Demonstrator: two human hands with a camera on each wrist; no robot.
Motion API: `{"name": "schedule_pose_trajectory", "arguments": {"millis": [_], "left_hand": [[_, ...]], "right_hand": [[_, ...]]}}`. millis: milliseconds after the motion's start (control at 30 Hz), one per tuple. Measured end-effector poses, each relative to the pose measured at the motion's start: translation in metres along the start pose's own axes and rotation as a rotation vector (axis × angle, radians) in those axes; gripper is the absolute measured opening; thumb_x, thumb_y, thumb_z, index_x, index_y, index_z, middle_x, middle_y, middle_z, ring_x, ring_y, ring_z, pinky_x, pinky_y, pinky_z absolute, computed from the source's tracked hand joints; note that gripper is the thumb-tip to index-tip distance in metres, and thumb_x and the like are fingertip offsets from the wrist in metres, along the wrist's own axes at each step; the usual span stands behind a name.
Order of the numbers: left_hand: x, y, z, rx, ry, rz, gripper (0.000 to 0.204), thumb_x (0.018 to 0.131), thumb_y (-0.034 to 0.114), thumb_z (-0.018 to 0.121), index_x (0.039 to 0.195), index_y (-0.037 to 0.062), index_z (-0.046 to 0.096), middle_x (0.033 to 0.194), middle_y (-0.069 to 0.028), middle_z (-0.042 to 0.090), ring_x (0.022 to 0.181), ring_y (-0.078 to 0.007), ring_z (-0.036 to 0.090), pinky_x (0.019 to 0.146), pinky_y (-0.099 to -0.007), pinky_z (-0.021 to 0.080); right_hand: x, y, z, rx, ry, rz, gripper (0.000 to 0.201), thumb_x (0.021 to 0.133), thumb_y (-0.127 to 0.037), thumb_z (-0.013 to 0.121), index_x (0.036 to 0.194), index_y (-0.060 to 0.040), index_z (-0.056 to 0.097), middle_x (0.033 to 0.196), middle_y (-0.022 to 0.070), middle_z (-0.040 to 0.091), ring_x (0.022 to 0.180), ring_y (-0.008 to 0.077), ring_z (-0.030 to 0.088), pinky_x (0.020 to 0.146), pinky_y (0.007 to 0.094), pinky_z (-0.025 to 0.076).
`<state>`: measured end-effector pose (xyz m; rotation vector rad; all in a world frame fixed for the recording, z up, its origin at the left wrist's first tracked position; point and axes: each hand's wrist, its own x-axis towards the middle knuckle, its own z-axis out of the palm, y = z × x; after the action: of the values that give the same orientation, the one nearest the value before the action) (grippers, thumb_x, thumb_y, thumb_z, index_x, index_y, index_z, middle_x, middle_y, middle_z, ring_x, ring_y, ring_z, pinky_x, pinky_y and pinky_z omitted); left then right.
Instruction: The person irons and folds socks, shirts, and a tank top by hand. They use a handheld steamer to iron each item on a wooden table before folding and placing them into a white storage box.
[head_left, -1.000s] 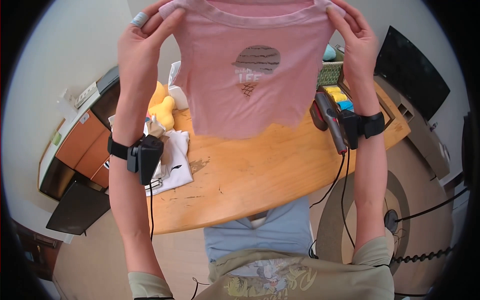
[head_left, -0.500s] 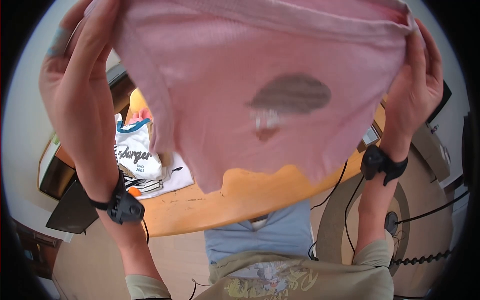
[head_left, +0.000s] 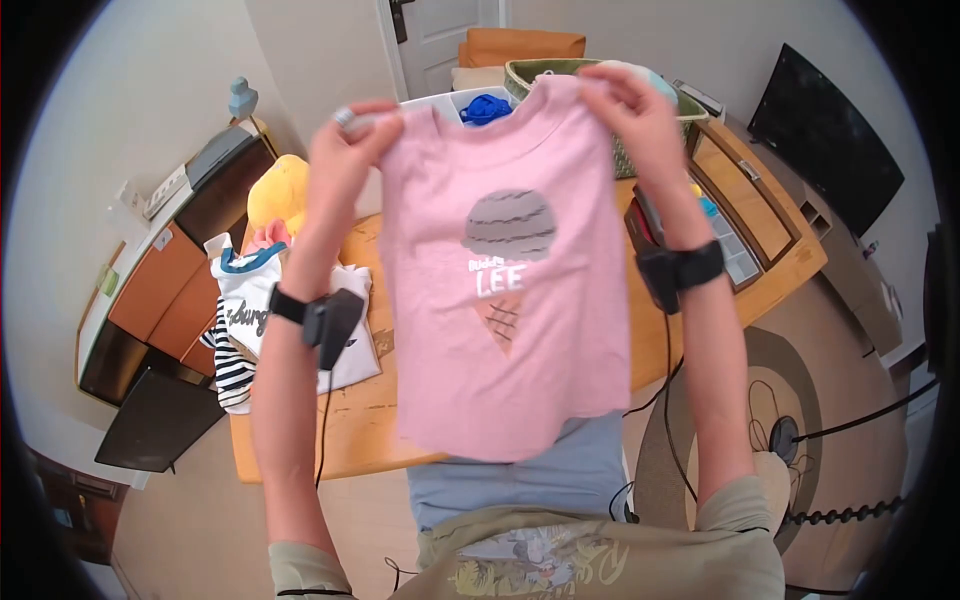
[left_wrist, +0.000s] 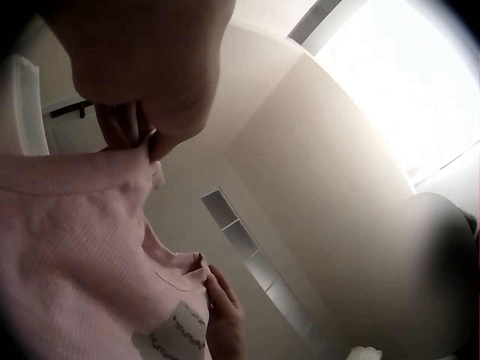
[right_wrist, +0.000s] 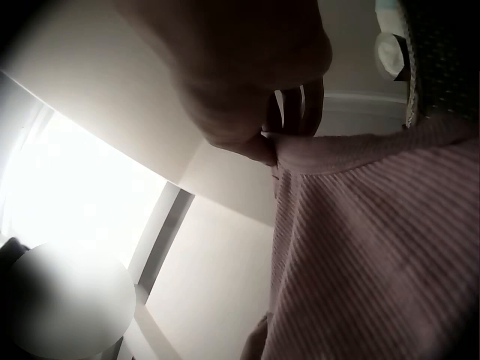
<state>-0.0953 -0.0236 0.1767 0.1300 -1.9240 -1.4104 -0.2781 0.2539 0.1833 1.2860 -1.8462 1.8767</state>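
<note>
A pink sleeveless top (head_left: 510, 400) with an ice-cream print and the word LEE hangs upright in front of me, its front toward me. My left hand (head_left: 350, 155) pinches it at the left shoulder between thumb and fingers. At the other shoulder my right hand (head_left: 645, 130) grips the fabric the same way. In the left wrist view the left hand (left_wrist: 157, 82) pinches the ribbed edge of the cloth. The right wrist view has the right hand (right_wrist: 247, 82) darkly lit, thumb and fingers on the trim. The lower hem overlaps the table's front edge and my lap.
White and striped shirts (head_left: 245, 285) lie on the left of the wooden table (head_left: 350, 425), with a yellow plush toy (head_left: 278, 195) behind them. A green basket (head_left: 625, 155) and a white tray (head_left: 425, 105) stand at the back. A wooden compartment box (head_left: 740, 200) lies right; cables hang from both wrists.
The top first came up close to my head, then dropped lower and farther away, now hanging straight with its print fully visible. Both hands have kept their hold and moved closer together.
</note>
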Motion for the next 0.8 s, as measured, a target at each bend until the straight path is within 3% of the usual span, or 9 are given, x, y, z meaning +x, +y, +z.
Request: {"name": "schedule_pose_trajectory", "arguments": {"millis": [33, 100, 200, 300, 367, 467, 567, 633, 800], "left_hand": [[0.002, -0.030, 0.002, 0.120, -0.016, -0.054, 0.030, 0.098, 0.016, 0.073, 0.125, 0.0020, 0.071, 0.099, -0.0047, 0.075, 0.088, -0.0095, 0.068, 0.075, -0.0258, 0.053], [0.003, -0.084, 0.013, 0.061, -0.061, -0.188, 0.032, 0.096, 0.011, 0.071, 0.125, 0.0002, 0.068, 0.082, 0.0004, 0.070, 0.073, -0.0076, 0.063, 0.065, -0.0254, 0.050], [0.003, -0.169, 0.016, 0.205, -0.156, -0.215, 0.044, 0.094, 0.006, 0.066, 0.137, -0.0015, 0.061, 0.096, -0.0103, 0.076, 0.087, -0.0154, 0.071, 0.078, -0.0297, 0.056], [-0.005, -0.199, 0.013, 0.283, -0.126, -0.157, 0.050, 0.093, 0.006, 0.064, 0.142, -0.0020, 0.058, 0.113, -0.0183, 0.076, 0.103, -0.0227, 0.073, 0.091, -0.0345, 0.057], [-0.011, -0.201, 0.011, 0.341, -0.148, -0.180, 0.052, 0.093, 0.008, 0.065, 0.143, -0.0021, 0.057, 0.123, -0.0214, 0.074, 0.113, -0.0284, 0.072, 0.100, -0.0380, 0.055], [-0.028, -0.192, 0.013, 0.582, -0.126, -0.057, 0.052, 0.094, 0.014, 0.065, 0.143, -0.0023, 0.057, 0.126, -0.0207, 0.073, 0.116, -0.0350, 0.070, 0.103, -0.0416, 0.054], [-0.052, -0.145, 0.018, 0.684, -0.345, -0.164, 0.053, 0.094, 0.016, 0.066, 0.142, -0.0026, 0.057, 0.134, -0.0229, 0.068, 0.123, -0.0404, 0.065, 0.109, -0.0431, 0.050], [-0.086, -0.156, 0.016, 0.732, -0.396, 0.229, 0.056, 0.095, 0.018, 0.066, 0.145, -0.0025, 0.054, 0.148, -0.0257, 0.056, 0.136, -0.0414, 0.055, 0.115, -0.0473, 0.044], [-0.160, -0.109, 0.010, 0.916, -0.629, 0.233, 0.070, 0.101, 0.027, 0.065, 0.160, 0.0025, 0.037, 0.167, -0.0204, 0.036, 0.156, -0.0368, 0.032, 0.128, -0.0490, 0.024]], "right_hand": [[-0.002, 0.034, 0.007, 0.033, -0.076, 0.046, 0.036, 0.094, -0.018, 0.079, 0.125, -0.0014, 0.072, 0.114, 0.0068, 0.076, 0.107, 0.0113, 0.068, 0.093, 0.0265, 0.053], [-0.017, 0.080, 0.020, 0.013, -0.225, 0.233, 0.045, 0.093, -0.019, 0.079, 0.132, -0.0010, 0.067, 0.122, 0.0095, 0.074, 0.112, 0.0163, 0.068, 0.098, 0.0300, 0.053], [-0.051, 0.170, 0.040, -0.044, -0.392, 0.314, 0.058, 0.092, -0.017, 0.079, 0.144, -0.0025, 0.057, 0.139, 0.0112, 0.064, 0.123, 0.0211, 0.063, 0.107, 0.0358, 0.050], [-0.069, 0.200, 0.042, -0.154, -0.456, 0.341, 0.061, 0.094, -0.018, 0.077, 0.148, -0.0014, 0.052, 0.145, 0.0132, 0.060, 0.130, 0.0249, 0.059, 0.111, 0.0391, 0.048], [-0.074, 0.203, 0.043, -0.186, -0.426, 0.376, 0.061, 0.095, -0.019, 0.075, 0.148, -0.0004, 0.051, 0.145, 0.0162, 0.060, 0.134, 0.0286, 0.057, 0.114, 0.0412, 0.045], [-0.079, 0.186, 0.038, -0.606, -0.374, 0.228, 0.058, 0.098, -0.022, 0.070, 0.148, -0.0003, 0.051, 0.147, 0.0230, 0.057, 0.140, 0.0367, 0.051, 0.118, 0.0446, 0.040], [-0.091, 0.157, 0.042, -0.628, -0.401, 0.077, 0.057, 0.098, -0.026, 0.067, 0.148, -0.0026, 0.052, 0.144, 0.0269, 0.056, 0.139, 0.0434, 0.047, 0.118, 0.0474, 0.039], [-0.108, 0.128, 0.049, -0.627, -0.496, 0.023, 0.057, 0.099, -0.028, 0.066, 0.149, -0.0030, 0.052, 0.148, 0.0275, 0.052, 0.141, 0.0449, 0.045, 0.119, 0.0497, 0.036], [-0.162, 0.073, 0.042, -0.755, -0.686, -0.062, 0.066, 0.101, -0.038, 0.065, 0.156, -0.0073, 0.045, 0.161, 0.0292, 0.035, 0.151, 0.0499, 0.030, 0.124, 0.0592, 0.025]]}}
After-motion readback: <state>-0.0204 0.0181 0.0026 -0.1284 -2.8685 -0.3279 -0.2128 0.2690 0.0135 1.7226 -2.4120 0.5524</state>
